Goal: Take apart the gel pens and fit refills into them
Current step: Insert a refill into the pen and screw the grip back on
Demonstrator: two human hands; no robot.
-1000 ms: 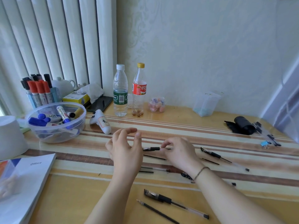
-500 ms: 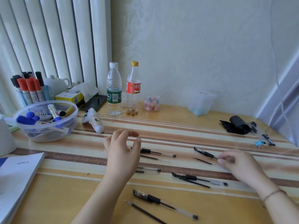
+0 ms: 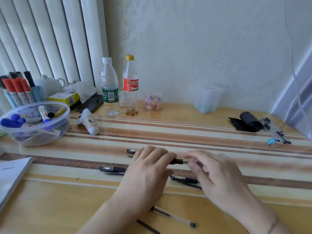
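Head view: both hands' fingers clamp one slim black pen [image 3: 177, 161] over the glossy striped bench [image 3: 168, 132]; left hand [image 3: 148, 169], right hand [image 3: 219, 176].

I am seeing brown and cream stripes crossing my yellow table [image 3: 50, 200], black-capped gel pens [image 3: 113, 169], a green-labelled bottle [image 3: 110, 86], a red-labelled, yellow-capped bottle [image 3: 130, 85] and blue markers [image 3: 11, 122].

One black-gripped clear gel pen [image 3: 178, 161] is held level above the striped table; four more [image 3: 112, 169] [image 3: 184, 179] [image 3: 173, 216] [image 3: 131, 150] are laid flat, thin dark refills [image 3: 147, 226] beside them.
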